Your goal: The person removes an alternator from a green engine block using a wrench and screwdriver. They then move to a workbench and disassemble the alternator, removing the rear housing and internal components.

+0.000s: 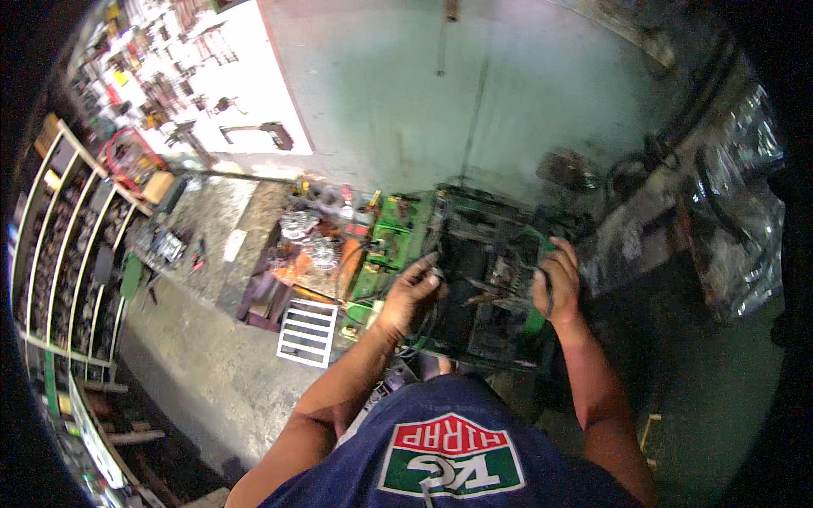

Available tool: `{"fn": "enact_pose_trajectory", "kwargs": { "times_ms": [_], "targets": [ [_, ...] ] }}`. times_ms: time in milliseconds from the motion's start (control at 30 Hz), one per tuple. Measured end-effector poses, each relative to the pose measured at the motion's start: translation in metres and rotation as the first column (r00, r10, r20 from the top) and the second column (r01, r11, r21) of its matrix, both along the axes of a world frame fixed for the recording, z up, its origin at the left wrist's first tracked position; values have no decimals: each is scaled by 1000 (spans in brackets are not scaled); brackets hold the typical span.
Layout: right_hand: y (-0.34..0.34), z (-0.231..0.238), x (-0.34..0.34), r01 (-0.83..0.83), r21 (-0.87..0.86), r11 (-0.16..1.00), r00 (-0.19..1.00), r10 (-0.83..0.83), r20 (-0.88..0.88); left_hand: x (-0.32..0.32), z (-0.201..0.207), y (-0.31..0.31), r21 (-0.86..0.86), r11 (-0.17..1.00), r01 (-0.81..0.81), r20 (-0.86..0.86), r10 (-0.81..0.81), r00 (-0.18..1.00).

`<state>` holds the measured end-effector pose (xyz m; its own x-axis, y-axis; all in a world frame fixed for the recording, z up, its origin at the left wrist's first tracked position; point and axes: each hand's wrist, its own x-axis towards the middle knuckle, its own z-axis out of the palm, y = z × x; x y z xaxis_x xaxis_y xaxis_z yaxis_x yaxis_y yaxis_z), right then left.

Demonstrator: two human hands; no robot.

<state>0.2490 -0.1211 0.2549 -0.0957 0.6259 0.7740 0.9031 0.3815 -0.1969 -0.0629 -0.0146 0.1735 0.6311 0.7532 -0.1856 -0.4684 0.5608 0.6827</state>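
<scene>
Though the boxy black-and-green metal machine (pixel 489 269) looked grimy, it sat between the half-curled fingers (pixel 564 264) of the left hand (pixel 410 298) and right hand (pixel 558 286); couldn't tell their grip.

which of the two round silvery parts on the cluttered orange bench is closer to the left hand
The lower-right round silvery part: it lies nearer the left hand, while the other silvery part sits farther up and left in the picture.

Left fisheye on my head, facing steeply down over my shirt (pixel 461 405); near edge of dark machine (pixel 491 317) close, within reach.
</scene>
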Motion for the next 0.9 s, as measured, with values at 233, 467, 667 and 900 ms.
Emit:
{"fn": "enact_pose_trajectory", "kwargs": {
  "times_ms": [233, 467, 667, 900],
  "targets": [
    [0, 2, 3, -30, -15, 999, 998, 30, -46, 39, 19, 23, 15, 988, 154, 28, -154, 988],
    [4, 7, 3, -63, -13, 998, 994, 62, -92, 93, 29, 46, 231, 930, 285, -293, -213, 932],
    [5, 2, 8, -91, -30, 995, 991, 87, -106, 134, 24, 62, 625, 594, 506, -597, -54, 801],
    [4, -1, 11, -115, -39, 993, 989, 110, -103, 156, 14, 72, 704, 401, 586, -590, -129, 797]
  ]
}}
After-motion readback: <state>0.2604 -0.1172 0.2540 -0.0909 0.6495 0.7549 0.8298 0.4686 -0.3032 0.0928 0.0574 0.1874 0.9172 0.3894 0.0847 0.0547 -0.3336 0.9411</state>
